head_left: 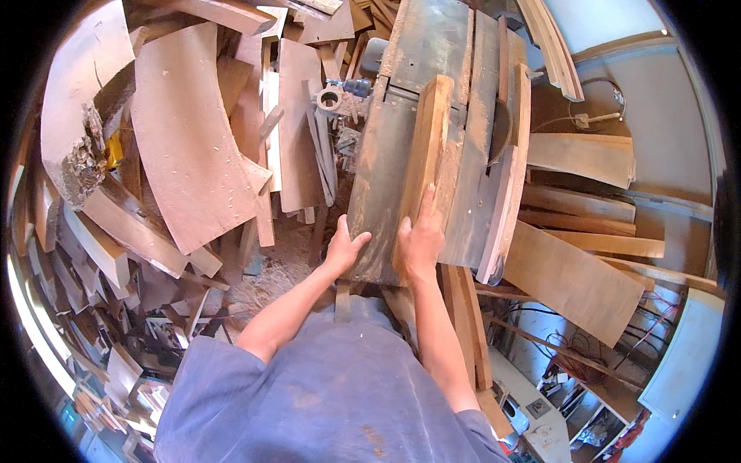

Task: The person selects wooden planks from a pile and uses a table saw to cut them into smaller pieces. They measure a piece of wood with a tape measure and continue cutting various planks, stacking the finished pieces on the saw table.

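A jointer, a long metal machine table (pixel 378 193) dusted with wood shavings, stretches away in front of me. Along its top lies a thick wooden beam (pixel 430 139), pointing away from me. My right hand (pixel 422 241) grips the beam's near end, with the index finger stretched along its upper face and the thumb on its left side. At the table's near left edge is my left hand (pixel 342 248), its thumb lying on the metal and its other fingers around the edge, partly hidden. A long wooden fence strip (pixel 509 177) runs along the table's right side.
Large curved wood slabs (pixel 189 139) and offcuts are heaped on the left. Boards (pixel 575 278) lie stacked to the right, above tangled cables (pixel 571 359). A round metal fitting (pixel 329 99) juts from the machine's left side. Shavings (pixel 282 289) cover the floor.
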`<state>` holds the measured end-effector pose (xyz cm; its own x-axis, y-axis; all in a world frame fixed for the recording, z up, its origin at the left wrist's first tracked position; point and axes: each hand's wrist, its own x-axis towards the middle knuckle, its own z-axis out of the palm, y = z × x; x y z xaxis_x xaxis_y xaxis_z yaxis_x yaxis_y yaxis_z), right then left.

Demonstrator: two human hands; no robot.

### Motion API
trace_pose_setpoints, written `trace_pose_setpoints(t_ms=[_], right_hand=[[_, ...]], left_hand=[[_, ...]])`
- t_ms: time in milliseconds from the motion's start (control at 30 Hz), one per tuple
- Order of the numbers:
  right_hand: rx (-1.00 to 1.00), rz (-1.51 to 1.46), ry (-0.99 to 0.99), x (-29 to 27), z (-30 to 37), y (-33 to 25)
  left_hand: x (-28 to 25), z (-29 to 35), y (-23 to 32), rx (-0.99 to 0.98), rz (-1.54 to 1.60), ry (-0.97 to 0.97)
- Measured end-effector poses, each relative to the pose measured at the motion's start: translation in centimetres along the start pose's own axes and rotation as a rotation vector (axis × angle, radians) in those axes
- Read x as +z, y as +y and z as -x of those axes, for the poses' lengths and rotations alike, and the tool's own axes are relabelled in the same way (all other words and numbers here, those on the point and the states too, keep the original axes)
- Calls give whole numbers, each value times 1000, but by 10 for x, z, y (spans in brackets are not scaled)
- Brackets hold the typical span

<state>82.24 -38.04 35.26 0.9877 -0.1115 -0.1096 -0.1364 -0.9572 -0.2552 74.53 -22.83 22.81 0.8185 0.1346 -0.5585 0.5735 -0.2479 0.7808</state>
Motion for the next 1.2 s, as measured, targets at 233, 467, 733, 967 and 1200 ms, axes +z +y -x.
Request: trace_pose_setpoints(t_ms=[233, 467, 733, 967, 1200], right_hand=[[12, 50, 4, -2, -77, -18], [-50, 77, 109, 6, -151, -25], [-67, 145, 55, -3, -270, -50], [-50, 144, 45, -7, -362, -67], [-46, 156, 39, -13, -418, -80]], left_hand=[[1, 0, 0, -59, -44, -7], [-1, 0, 6, -70, -7, -20], [-6, -1, 7, -96, 18, -54], [-10, 0, 13, -133, -13, -60], [-10, 1, 9, -170, -31, -93]])
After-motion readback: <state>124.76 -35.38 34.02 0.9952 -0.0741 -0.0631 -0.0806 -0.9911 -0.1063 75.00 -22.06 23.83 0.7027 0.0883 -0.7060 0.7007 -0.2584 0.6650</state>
